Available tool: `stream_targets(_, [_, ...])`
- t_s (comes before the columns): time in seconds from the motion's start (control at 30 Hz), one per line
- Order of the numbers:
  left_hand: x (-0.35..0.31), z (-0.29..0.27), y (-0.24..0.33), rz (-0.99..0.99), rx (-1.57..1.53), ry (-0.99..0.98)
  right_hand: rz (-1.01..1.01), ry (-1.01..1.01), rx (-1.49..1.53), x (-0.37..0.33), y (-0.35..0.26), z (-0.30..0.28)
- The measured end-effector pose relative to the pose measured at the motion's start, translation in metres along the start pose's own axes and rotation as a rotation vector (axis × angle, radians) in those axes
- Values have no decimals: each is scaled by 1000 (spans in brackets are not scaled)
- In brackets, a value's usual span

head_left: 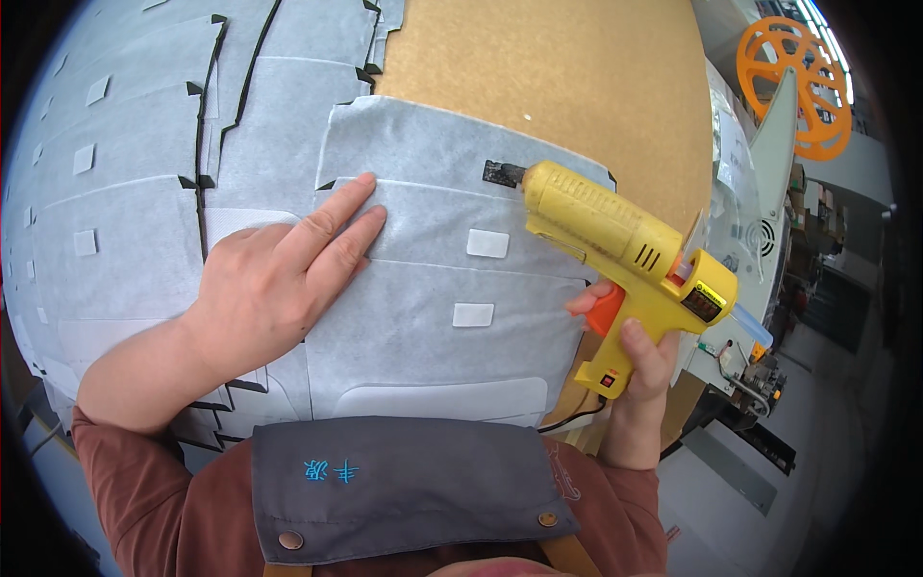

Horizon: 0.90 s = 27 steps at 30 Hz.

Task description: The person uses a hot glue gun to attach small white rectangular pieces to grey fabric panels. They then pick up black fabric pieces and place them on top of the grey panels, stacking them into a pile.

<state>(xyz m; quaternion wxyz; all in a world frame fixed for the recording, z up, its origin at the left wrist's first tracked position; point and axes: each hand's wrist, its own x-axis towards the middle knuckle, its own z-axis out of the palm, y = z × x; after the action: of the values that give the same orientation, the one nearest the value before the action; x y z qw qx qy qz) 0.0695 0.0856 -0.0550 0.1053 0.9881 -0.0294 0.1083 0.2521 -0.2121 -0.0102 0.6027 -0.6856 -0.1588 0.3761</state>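
My right hand [646,358] grips a yellow hot glue gun [601,216] by its handle, with fingers at the orange trigger. The gun's nozzle points left, over or beside a small black patch [502,174] on a pale grey fabric panel [413,303]. A translucent bluish glue stick [752,327] juts from the gun's rear. On the panel below the nozzle are two white rectangular tabs, an upper tab [487,243] and a lower tab [473,315]. My left hand [269,269] lies on the overlapping panels, two fingers stretched toward the panel's left edge, holding nothing.
Overlapping grey panels [125,231] with black edges and white tabs cover the left side. Bare brown board [548,62] shows at the far side. An orange spoked reel [793,87] stands at the far right, near a grey-green machine housing [764,183]. The gun's black cord [575,416] runs toward me.
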Motion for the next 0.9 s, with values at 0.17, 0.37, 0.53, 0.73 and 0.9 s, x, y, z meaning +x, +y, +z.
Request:
stream_targets(0.17, [0, 1, 0, -5, 1, 6, -22, 7, 14, -1, 3, -6])
stream_targets(0.37, [0, 0, 1, -4, 7, -3, -47, 14, 41, -2, 6, -6])
stream_targets(0.53, [0, 1, 1, -7, 2, -4, -46, 37, 49, -4, 5, -4])
stream_targets(0.73, [1, 1, 1, -11, -2, -6, -45, 25, 39, -5, 7, -6])
stream_targets(0.9, [0, 1, 1, -12, 0, -11, -44, 45, 42, -7, 5, -2])
